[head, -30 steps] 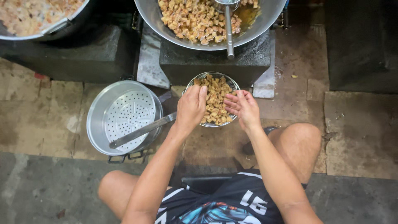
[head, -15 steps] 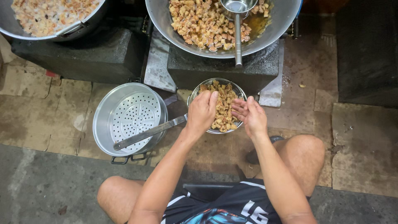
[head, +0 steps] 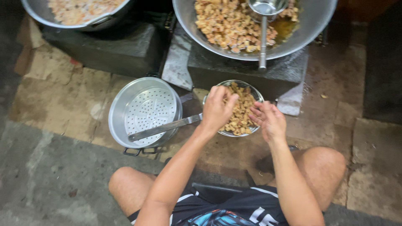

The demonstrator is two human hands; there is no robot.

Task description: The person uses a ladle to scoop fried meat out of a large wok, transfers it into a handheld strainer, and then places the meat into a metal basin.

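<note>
A round metal strainer bowl [head: 256, 94] full of golden fried pieces [head: 243, 115] sits on the floor in front of me. Its long handle [head: 165, 127] reaches left over a perforated pot. My left hand [head: 217, 109] is over the bowl's left side, fingers bunched down on some fried pieces. My right hand [head: 270, 121] hovers at the bowl's right rim, fingers loosely spread and touching the pile. My bare knees show on either side below.
A silver perforated steamer pot [head: 144, 111] stands left of the bowl. Above, a large wok [head: 312, 23] of fried pieces holds a metal ladle [head: 263, 29] and rests on a dark stove block [head: 234, 73]. A second pan [head: 79, 12] is at the top left.
Both hands stay at the bowl. My left hand's fingers have curled down into the fried pieces, and my right hand has slid slightly toward the right rim.
</note>
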